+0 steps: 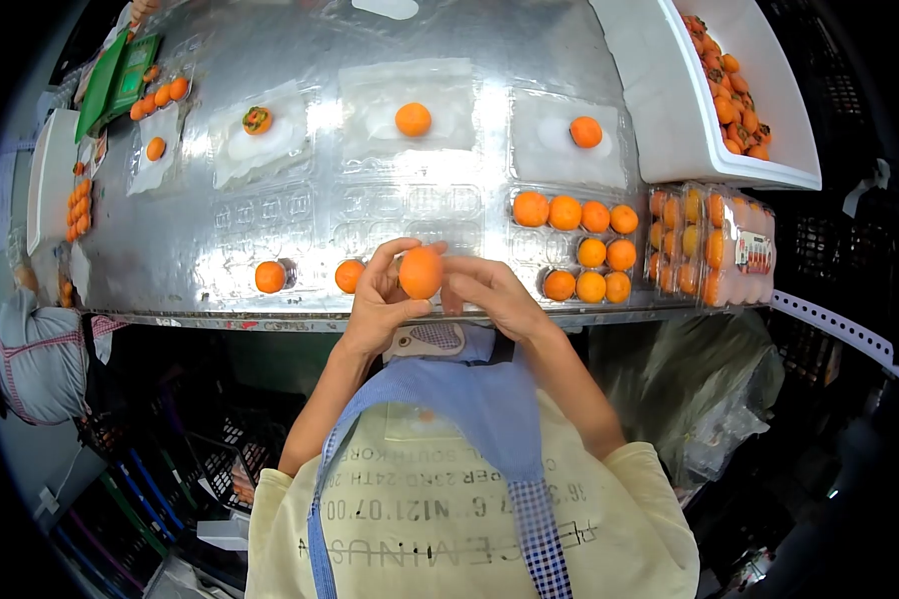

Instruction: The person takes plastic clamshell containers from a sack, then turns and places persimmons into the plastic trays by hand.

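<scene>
An orange persimmon [421, 274] is held up just above the front edge of the metal table. My left hand [375, 299] grips it between thumb and fingers from the left. The curled fingers of my right hand [499, 297] meet its right side, slightly blurred. Left of my hands, one persimmon [349, 277] and another [270, 277] sit in a clear plastic tray. To the right, a clear tray holds several persimmons [591, 287] in rows. Behind my hands lies a clear tray with empty cups [410, 200].
Single persimmons [413, 120] rest on pale padded sheets [454, 82] across the table [270, 50]. A white foam box [674, 120] of persimmons stands back right, beside stacked filled packs [709, 245]. Another person [40, 349] is at the left, near a green crate [120, 80].
</scene>
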Available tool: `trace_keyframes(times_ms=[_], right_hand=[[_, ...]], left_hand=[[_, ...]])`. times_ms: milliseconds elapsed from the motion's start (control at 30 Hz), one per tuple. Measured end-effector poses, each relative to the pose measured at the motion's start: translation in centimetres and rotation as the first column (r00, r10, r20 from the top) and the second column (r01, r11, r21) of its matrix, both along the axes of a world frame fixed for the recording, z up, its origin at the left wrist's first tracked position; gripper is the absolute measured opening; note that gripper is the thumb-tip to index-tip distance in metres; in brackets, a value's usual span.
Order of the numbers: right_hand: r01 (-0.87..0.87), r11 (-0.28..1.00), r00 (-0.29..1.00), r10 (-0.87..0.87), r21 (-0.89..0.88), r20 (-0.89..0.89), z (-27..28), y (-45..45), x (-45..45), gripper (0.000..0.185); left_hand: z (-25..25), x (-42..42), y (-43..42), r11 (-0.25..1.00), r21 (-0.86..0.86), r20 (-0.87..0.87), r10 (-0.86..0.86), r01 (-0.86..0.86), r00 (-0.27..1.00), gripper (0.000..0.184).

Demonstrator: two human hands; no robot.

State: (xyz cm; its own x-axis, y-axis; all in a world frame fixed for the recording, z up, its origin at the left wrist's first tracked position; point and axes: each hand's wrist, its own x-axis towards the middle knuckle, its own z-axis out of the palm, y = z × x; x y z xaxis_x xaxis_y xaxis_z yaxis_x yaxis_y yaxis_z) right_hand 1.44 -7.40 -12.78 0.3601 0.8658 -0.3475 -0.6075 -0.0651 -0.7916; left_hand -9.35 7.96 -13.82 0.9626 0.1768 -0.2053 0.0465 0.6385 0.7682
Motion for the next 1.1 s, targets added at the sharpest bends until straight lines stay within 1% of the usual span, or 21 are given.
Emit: trace_keyframes(times_ms=[100,133,167,200,233,300,333,367,400,433,467,533,567,667,700,800,867,900,1033,1100], right_hand=[[0.031,0.999,1.0,-0.031,-0.021,0.002,0.4,0.2,-0.2,0.044],[0.047,0.998,0.999,-0.047,-0.029,-0.004,0.5,0.4,-0.3,0.044],[0.065,0.997,0.998,-0.065,-0.034,0.004,0.2,0.5,-0.5,0.045],[0.083,0.996,0.996,-0.083,-0.04,0.012,-0.3,0.6,-0.8,0.046],[0.101,0.994,0.995,-0.1,-0.046,0.021,-0.6,0.5,-0.9,0.047],[0.172,0.979,0.949,-0.134,-0.112,0.287,-0.8,0.0,-0.7,0.049],[0.214,0.967,0.898,-0.139,-0.138,0.417,-0.7,-0.2,-0.5,0.051],[0.271,0.948,0.799,-0.124,-0.169,0.588,-0.7,-0.6,-0.1,0.052],[0.333,0.924,0.67,-0.092,-0.188,0.736,-0.7,-1.0,0.4,0.054],[0.396,0.897,0.519,-0.041,-0.197,0.854,-0.6,-1.5,0.9,0.055],[0.442,0.874,0.495,-0.05,-0.202,0.867,-0.7,-2.0,1.2,0.055],[0.528,0.824,0.447,-0.064,-0.205,0.893,-1.4,-3.2,1.6,0.056],[0.55,0.816,0.411,-0.077,-0.18,0.908,-1.7,-3.9,1.9,0.054],[0.603,0.728,0.511,-0.041,-0.324,0.858,-1.4,-6.6,2.9,0.053],[0.659,0.655,0.527,-0.053,-0.369,0.848,-1.1,-7.4,3.2,0.052],[0.734,0.597,0.402,0.003,-0.324,0.916,-1.7,-10.2,4.1,0.053],[0.71,0.616,0.403,0.043,-0.342,0.914,-1.9,-11.0,4.1,0.052],[0.689,0.63,0.408,0.072,-0.359,0.91,-1.5,-11.0,4.0,0.051],[0.588,0.707,0.406,0.16,-0.392,0.9,-1.2,-10.1,2.9,0.047],[0.536,0.748,0.304,0.26,-0.391,0.916,-1.3,-9.6,2.1,0.044]], left_hand=[[0.2,0.2,-0.1,1.0,0.01,-0.041,-0.013,0.014,0.999,0.07],[0.1,0.3,-0.1,0.982,0.185,-0.027,-0.034,0.039,0.999,0.071],[-0.1,0.5,-0.2,0.934,0.353,-0.017,-0.058,0.06,0.998,0.072],[0.0,0.7,-0.3,0.856,0.511,-0.012,-0.083,0.077,0.997,0.072],[0.4,0.8,-0.6,0.812,0.578,-0.047,-0.064,0.08,0.997,0.073],[1.4,1.0,-1.3,0.711,0.697,-0.107,-0.021,0.09,0.994,0.075],[1.4,1.0,-1.4,0.723,0.686,-0.128,0.006,0.084,0.992,0.076],[1.4,0.9,-1.1,0.736,0.673,-0.149,0.031,0.079,0.988,0.078],[1.2,0.7,-0.9,0.749,0.658,-0.171,0.053,0.074,0.984,0.08],[0.6,0.5,-0.6,0.759,0.648,-0.2,0.076,0.073,0.977,0.075],[0.3,0.3,-0.2,0.747,0.66,-0.188,0.072,0.071,0.98,0.068],[-0.1,0.1,-0.1,0.806,0.59,-0.212,0.094,0.051,0.973,0.054],[-0.3,0.0,-0.1,0.816,0.576,-0.225,0.092,0.056,0.97,0.051],[-0.6,-0.1,-0.2,0.843,0.535,-0.252,0.1,0.053,0.963,0.043],[-0.7,-0.1,-0.3,0.853,0.52,-0.253,0.11,0.039,0.961,0.042],[-0.8,-0.1,-0.4,0.883,0.469,-0.273,0.129,0.015,0.953,0.036],[-1.1,-0.1,-0.3,0.882,0.472,-0.272,0.134,0.011,0.953,0.033],[-1.1,-0.1,-0.4,0.884,0.468,-0.269,0.14,0.002,0.953,0.029],[-1.4,-0.1,-0.4,0.893,0.448,-0.297,0.105,0.041,0.949,0.027],[-1.6,-0.2,-0.4,0.893,0.446,-0.31,0.086,0.064,0.947,0.025]])
